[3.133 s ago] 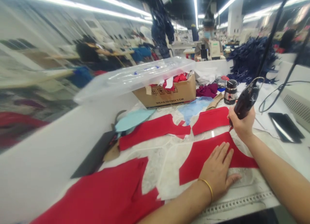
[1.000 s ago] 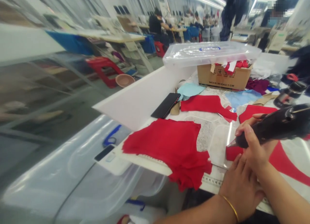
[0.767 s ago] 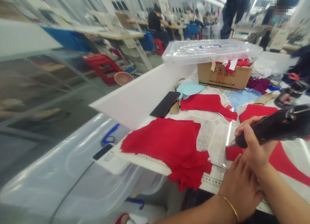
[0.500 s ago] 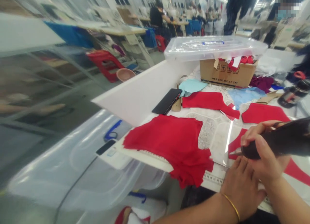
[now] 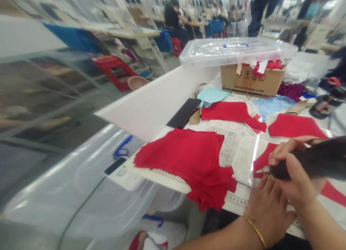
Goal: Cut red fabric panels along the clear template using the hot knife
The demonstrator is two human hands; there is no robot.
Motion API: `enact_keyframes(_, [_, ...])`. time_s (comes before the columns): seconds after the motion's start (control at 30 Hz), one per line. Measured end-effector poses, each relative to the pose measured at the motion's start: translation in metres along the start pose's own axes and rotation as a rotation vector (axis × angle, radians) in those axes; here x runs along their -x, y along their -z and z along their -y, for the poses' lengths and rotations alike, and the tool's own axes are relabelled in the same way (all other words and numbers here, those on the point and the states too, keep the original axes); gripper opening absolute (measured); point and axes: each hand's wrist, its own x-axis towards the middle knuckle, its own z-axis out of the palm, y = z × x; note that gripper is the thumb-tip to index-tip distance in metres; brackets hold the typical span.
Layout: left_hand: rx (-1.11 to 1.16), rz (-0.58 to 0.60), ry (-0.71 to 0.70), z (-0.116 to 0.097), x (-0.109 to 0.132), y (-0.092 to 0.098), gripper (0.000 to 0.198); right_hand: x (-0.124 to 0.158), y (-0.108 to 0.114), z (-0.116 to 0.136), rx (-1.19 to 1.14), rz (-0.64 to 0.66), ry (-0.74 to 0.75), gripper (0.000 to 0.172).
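My right hand (image 5: 298,179) grips a thick black tool (image 5: 321,158) with a pointed metal tip. That tip rests at or just above a red fabric piece (image 5: 263,158), near its lower left edge; whether it touches I cannot tell. A clear plastic template (image 5: 243,161) seems to lie over this piece. Just below the tip, my left hand (image 5: 266,203) lies flat with fingers stretched out, pressing on the template's near edge. To the left, a stack of red fabric pieces (image 5: 186,156) hangs partly over the table edge.
Farther back lie more red pieces (image 5: 225,111), a black phone (image 5: 183,113) and light blue fabric (image 5: 213,95). A cardboard box (image 5: 251,80) stands under a clear plastic lid (image 5: 238,52). A dark bottle (image 5: 328,102) is at right. A white board (image 5: 151,106) borders the left side.
The view has shifted slightly, so the table things sit a little farther left. Both hands and the tool keep nearly the same place on the template.
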Motion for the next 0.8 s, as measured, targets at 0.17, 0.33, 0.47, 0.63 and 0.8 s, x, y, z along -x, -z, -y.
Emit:
enact_keyframes(0.17, [-0.156,-0.076,-0.038,0.003,0.003,-0.002,0.066,-0.02,0.012,-0.015,0.104,-0.211,0.014,0.025])
enact_keyframes(0.33, [-0.199,-0.122,-0.056,0.006,0.003,-0.007,0.067,-0.045,0.027,-0.033,0.207,-0.332,0.099,0.032])
enact_keyframes(0.47, [-0.202,-0.201,-0.069,0.007,0.004,-0.01,0.068,-0.058,0.035,-0.042,0.222,-0.331,0.169,0.024])
enact_keyframes(0.63, [-0.195,-0.268,-0.082,0.008,0.002,-0.011,0.066,-0.063,0.038,-0.051,0.251,-0.386,0.167,0.025])
enact_keyframes(0.8, [-0.198,-0.303,-0.109,0.01,0.001,-0.011,0.064,-0.062,0.033,-0.058,0.245,-0.41,0.166,0.027])
